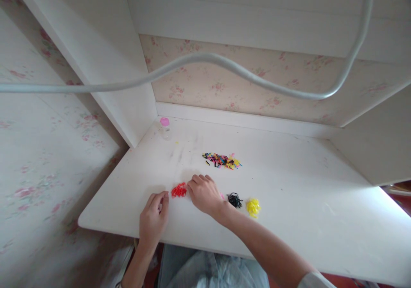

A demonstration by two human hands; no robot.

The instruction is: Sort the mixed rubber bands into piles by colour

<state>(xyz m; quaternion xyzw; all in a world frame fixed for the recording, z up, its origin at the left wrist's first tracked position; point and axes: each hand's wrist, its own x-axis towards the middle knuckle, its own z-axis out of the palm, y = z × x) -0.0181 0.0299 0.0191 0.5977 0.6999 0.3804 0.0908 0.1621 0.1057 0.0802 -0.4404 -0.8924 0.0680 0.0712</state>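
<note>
A small pile of red rubber bands (pixel 179 190) lies on the desk between my two hands. Just left of it is my left hand (pixel 154 214), thumb and fingers pressed together; whatever they may pinch is too small to see. At the pile's right edge, my right hand (pixel 204 193) rests palm down with curled fingers, its fingertips mostly hidden. Beyond the hands lies a long heap of mixed-colour rubber bands (pixel 222 160). A bit of pink (pixel 221 196) shows from behind my right wrist. Further right are a black pile (pixel 235 200) and a yellow pile (pixel 253 207).
A clear bottle with a pink cap (pixel 165 127) stands in the desk's back left corner. White side panels and a back ledge (pixel 244 118) bound the white desk (pixel 308 193). A pale cable (pixel 205 58) crosses the upper view. The desk's front edge is close to my body.
</note>
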